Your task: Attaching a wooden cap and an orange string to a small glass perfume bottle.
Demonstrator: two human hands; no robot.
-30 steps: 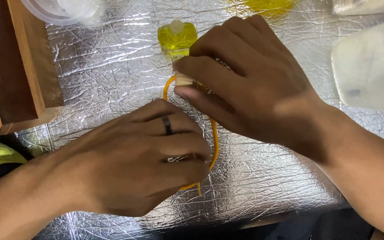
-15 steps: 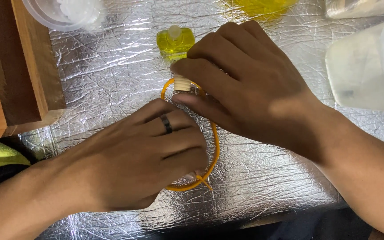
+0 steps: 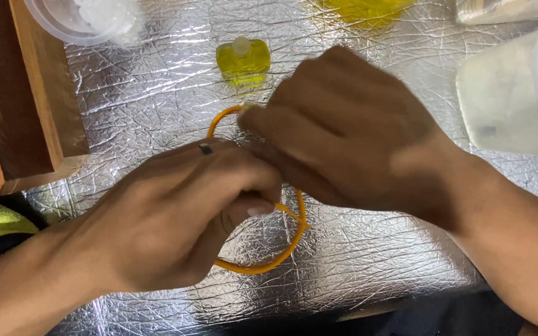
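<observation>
Both hands over the foil-covered bench [image 3: 157, 81], working one thin yellow loop [image 3: 275, 258] of cord or tubing that lies curved on the foil between and under them.

Left hand [image 3: 175, 224]: dark ring on one finger, fingers curled, thumb tip pressed toward the loop near its right side; grip pinched together on the yellow strand, contact point partly hidden.

Right hand [image 3: 350, 130]: blurred, knuckles up, fingers folded down over the top arc of the loop; looks closed on the strand, but fingertips out of sight, so exact hold cannot be told.

Around: small yellow bottle [image 3: 243, 61] with pale cap just beyond the loop, apart from it. Clear plastic cup [image 3: 82, 18] top left. Wooden block [image 3: 26, 106] at left edge. Translucent container [image 3: 512, 106] at right, well apart.

Judged step: shaping or closing the loop, ends being brought together where the hands meet. Next move seems to call for a steady left pinch while the right works the free end; slack strand likely to spring open if either hold loosens.
</observation>
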